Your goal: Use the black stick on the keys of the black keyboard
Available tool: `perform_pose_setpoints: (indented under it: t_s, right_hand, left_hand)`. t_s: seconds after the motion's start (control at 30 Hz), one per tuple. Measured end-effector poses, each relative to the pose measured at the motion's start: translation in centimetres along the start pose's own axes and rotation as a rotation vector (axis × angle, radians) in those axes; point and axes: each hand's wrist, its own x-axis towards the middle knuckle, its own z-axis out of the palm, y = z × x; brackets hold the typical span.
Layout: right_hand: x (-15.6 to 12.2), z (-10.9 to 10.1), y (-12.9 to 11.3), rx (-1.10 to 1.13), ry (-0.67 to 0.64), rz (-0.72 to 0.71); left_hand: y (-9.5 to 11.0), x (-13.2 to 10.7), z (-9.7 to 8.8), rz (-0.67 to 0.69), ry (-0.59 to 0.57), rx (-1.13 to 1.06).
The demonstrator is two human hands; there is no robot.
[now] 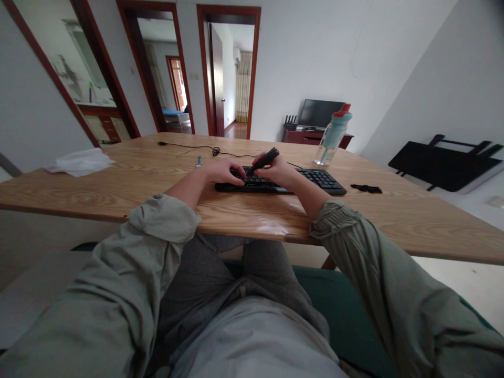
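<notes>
A black keyboard (321,181) lies on the wooden table (118,184) in front of me. My right hand (280,170) is closed around a slim black tool (264,160), whose lower tip points down at the keys near the keyboard's middle. My left hand (222,170) rests on the keyboard's left end, fingers curled down onto the keys beside the tool's tip. What the left fingers pinch, if anything, is too small to make out.
A clear water bottle with a teal and red cap (333,135) stands behind the keyboard's right end. Small black pieces (366,188) lie right of the keyboard. A black cable (205,149), a small blue item (199,163) and white cloth (81,160) lie at the left.
</notes>
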Motion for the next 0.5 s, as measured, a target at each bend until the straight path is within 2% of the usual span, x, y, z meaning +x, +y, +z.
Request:
perform_pose_setpoints:
  t_s: [0.13,0.3,0.5]
  right_hand:
    - [0.4,-0.7,0.5,0.04,-0.065,0.061]
    - [0.8,-1.0,0.7,0.071,-0.102,0.092]
    - [0.5,-1.0,0.0,0.098,-0.142,0.056]
  left_hand:
    - [0.3,0.1,0.3,0.036,-0.011,-0.008]
    - [1.3,0.2,0.7,0.05,-0.005,0.097]
    - [2.2,0.3,0.8,0.065,-0.018,0.173]
